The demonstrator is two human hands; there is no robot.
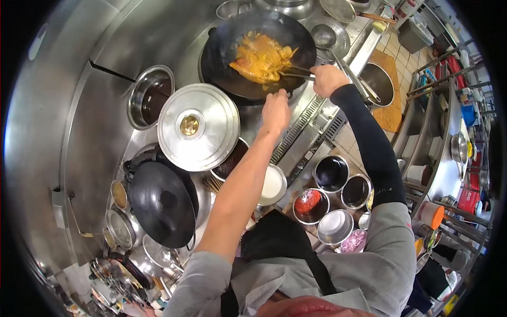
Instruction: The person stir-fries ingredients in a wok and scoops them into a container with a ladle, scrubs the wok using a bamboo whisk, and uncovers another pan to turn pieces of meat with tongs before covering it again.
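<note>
A black wok (pixel 222 58) sits on the stove at the top of the view, holding orange-yellow sauced pieces of food (pixel 261 57). My right hand (pixel 328 79), in a black arm sleeve, is closed around metal tongs (pixel 299 73) whose ends reach into the food. At the wok's near edge my left hand (pixel 277 110) is closed on the rim or handle, which its fingers partly hide. A large lidded silver pot (pixel 198 153) stands left of my left forearm.
A second black wok (pixel 162 203) lies at lower left. A steel pot of dark liquid (pixel 150 98) stands behind the lid. Several bowls, one with red paste (pixel 309 203), stand right of my apron. A ladle (pixel 324 38) rests on a strainer beside the stove.
</note>
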